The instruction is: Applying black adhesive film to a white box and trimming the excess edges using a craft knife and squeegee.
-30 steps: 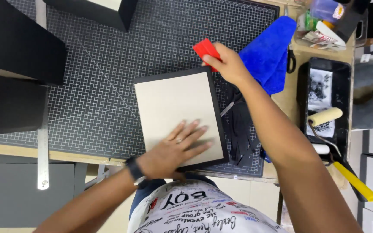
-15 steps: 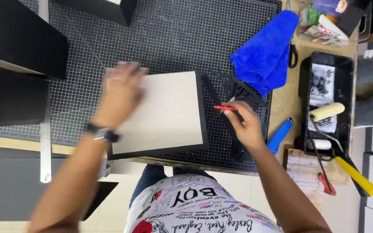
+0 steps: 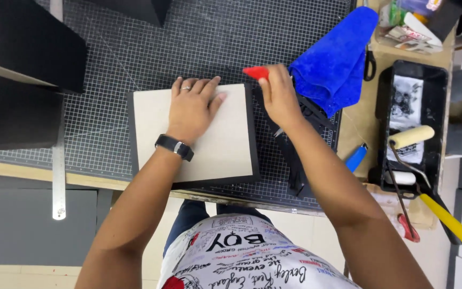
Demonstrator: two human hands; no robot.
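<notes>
Covering workbench: gridded black cutting mat

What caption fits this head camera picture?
Left hand presses a beige board on the black gridded cutting mat; right hand holds a red scraper.

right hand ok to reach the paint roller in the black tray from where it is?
Probably yes. The right hand holds a red scraper at the board's top right corner; the roller lies openly in the tray further right. Only the blue cloth lies between, low and flat. The scraper occupies the fingers, though.
</notes>
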